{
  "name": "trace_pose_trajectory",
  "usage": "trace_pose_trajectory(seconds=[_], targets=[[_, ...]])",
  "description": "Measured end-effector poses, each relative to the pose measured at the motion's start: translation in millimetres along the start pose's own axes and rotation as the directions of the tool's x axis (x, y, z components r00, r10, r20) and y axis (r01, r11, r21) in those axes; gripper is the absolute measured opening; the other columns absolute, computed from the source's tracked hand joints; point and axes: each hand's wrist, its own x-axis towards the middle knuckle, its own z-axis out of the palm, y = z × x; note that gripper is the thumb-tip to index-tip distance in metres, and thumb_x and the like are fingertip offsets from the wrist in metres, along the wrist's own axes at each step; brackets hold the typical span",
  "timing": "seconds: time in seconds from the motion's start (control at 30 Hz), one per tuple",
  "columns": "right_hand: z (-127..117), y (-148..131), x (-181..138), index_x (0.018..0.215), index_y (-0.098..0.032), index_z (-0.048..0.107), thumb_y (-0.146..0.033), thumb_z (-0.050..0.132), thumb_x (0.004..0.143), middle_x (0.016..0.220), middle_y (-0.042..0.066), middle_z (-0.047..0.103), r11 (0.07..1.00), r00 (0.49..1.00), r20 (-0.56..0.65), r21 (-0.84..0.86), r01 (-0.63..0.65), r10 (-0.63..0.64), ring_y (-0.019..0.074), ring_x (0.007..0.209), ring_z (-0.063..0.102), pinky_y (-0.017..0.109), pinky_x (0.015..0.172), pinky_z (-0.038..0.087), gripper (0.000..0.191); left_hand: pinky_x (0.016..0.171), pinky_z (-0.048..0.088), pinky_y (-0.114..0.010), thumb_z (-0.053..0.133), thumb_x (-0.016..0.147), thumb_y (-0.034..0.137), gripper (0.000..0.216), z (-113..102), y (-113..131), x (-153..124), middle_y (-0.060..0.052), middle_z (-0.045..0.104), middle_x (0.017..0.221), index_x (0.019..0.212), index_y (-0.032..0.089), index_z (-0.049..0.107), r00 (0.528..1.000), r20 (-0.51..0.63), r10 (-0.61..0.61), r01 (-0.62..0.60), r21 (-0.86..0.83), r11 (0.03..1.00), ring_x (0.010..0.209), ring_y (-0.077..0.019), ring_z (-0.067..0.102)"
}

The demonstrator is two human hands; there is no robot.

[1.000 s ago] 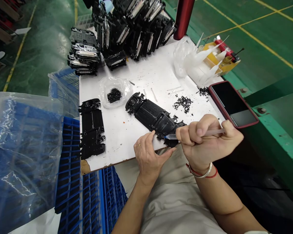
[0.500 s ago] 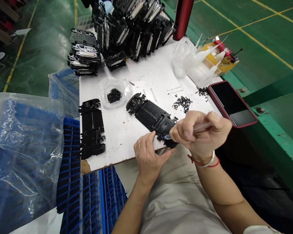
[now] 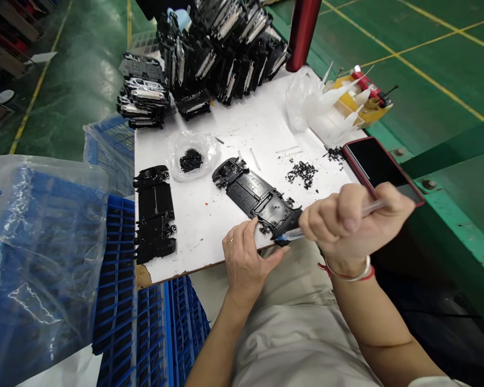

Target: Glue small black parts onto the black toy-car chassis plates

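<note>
On the table's near edge lies a black plastic model car chassis (image 3: 254,196), set at a slant. My left hand (image 3: 246,260) grips its near end, with fingertips on the side and the thumb along the end. My right hand (image 3: 350,228) is closed around a thin clear syringe (image 3: 293,234), its thumb at the rear end. The syringe's blue tip is at the chassis's near right corner; whether it touches is unclear. A second black chassis (image 3: 155,212) rests at the table's left edge, clear of both hands.
A clear bag (image 3: 190,156) holds small black parts. More black bits (image 3: 302,173) lie loose on the right, near a red-cased phone (image 3: 381,164). Stacked chassis (image 3: 210,51) fill the back. White nozzles (image 3: 333,97) and a yellow box (image 3: 373,113) stand back right. Blue crates (image 3: 121,231) are at left.
My right hand has moved right, taking the syringe tip from the chassis's side to its near end corner. The left hand keeps its hold. The whole view has shifted slightly.
</note>
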Motion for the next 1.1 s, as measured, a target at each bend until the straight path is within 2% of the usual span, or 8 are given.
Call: trace_pose_trajectory(seconds=[0.2,0.37,0.6,0.77,0.83,0.93,1.03,1.1], targets=[[1,-56,12,0.048,-0.021,0.054,-0.051,0.051,0.084,0.04,-0.006,0.032,0.92,0.909,-0.355,-0.385,0.072,-0.22,0.0068,0.033,0.03,0.023,0.035,0.026,0.047,0.089,0.045,-0.041,0.07,0.075,0.051,0.062,-13,-8,0,-0.015,0.065,0.106,0.12,0.012,0.052,0.995,0.097,0.015,-0.014,-0.004,1.0,0.1,-0.0283,0.06],[-11,-91,47,0.056,-0.021,0.063,-0.04,0.009,0.092,0.054,-0.003,0.061,0.728,0.776,-0.367,-0.665,0.168,-0.513,0.012,0.055,0.058,0.037,0.059,0.038,0.068,0.09,0.044,-0.042,0.07,0.076,0.046,0.063,-30,-27,5,-0.015,0.063,0.111,0.125,0.014,0.048,0.976,0.209,0.064,-0.062,-0.019,0.998,0.104,-0.0285,0.059],[-60,-88,124,0.055,-0.018,0.058,-0.037,0.022,0.092,0.048,-0.005,0.055,0.696,0.81,-0.291,-0.692,0.189,-0.509,0.0085,0.052,0.055,0.029,0.062,0.042,0.055,0.091,0.044,-0.043,0.069,0.076,0.041,0.065,-37,-48,10,-0.015,0.061,0.115,0.13,0.015,0.043,0.956,0.281,0.082,-0.079,-0.021,0.997,0.107,-0.0287,0.057],[-88,-74,148,0.056,-0.016,0.062,-0.036,0.032,0.097,0.048,0.0,0.058,0.685,0.835,-0.426,-0.724,-0.083,-0.349,0.0096,0.05,0.054,0.022,0.054,0.042,0.054,0.091,0.046,-0.043,0.069,0.076,0.039,0.069,-36,-50,8,-0.015,0.059,0.118,0.134,0.014,0.039,0.955,0.292,0.048,-0.037,-0.044,0.998,0.109,-0.0291,0.056],[-90,-76,147,0.058,-0.014,0.062,-0.03,0.038,0.096,0.051,0.0,0.059,0.601,0.811,-0.427,-0.791,-0.119,-0.401,0.0085,0.054,0.054,0.02,0.056,0.041,0.047,0.092,0.045,-0.044,0.068,0.077,0.037,0.071,-36,-50,7,-0.015,0.059,0.119,0.136,0.015,0.035,0.956,0.293,0.024,-0.004,-0.07,0.998,0.11,-0.0286,0.056],[-83,-84,134,0.068,-0.016,0.061,-0.011,0.055,0.084,0.066,-0.006,0.06,0.468,0.723,-0.308,-0.883,0.025,-0.619,0.0056,0.069,0.052,0.015,0.069,0.04,0.019,0.094,0.045,-0.043,0.068,0.078,0.034,0.075,-37,-50,6,-0.015,0.059,0.121,0.14,0.015,0.031,0.96,0.28,0.008,0.02,-0.096,0.995,0.111,-0.0279,0.056],[-72,-87,108,0.08,-0.016,0.06,0.003,0.055,0.077,0.08,-0.005,0.056,0.133,0.622,-0.045,-0.986,0.097,-0.782,0.0073,0.076,0.051,0.02,0.075,0.039,0.02,0.096,0.044,-0.043,0.067,0.079,0.033,0.074,-37,-49,7,-0.016,0.057,0.124,0.141,0.014,0.03,0.963,0.267,0.022,0.002,-0.09,0.996,0.115,-0.0283,0.054],[-68,-81,85,0.081,-0.018,0.06,0.002,0.053,0.077,0.079,-0.001,0.055,-0.07,0.697,0.021,-0.997,-0.042,-0.716,0.0111,0.071,0.051,0.026,0.069,0.039,0.022,0.098,0.042,-0.043,0.065,0.081,0.033,0.072,-37,-49,8,-0.016,0.055,0.128,0.141,0.014,0.03,0.963,0.268,0.03,-0.007,-0.087,0.996,0.118,-0.0286,0.052]])
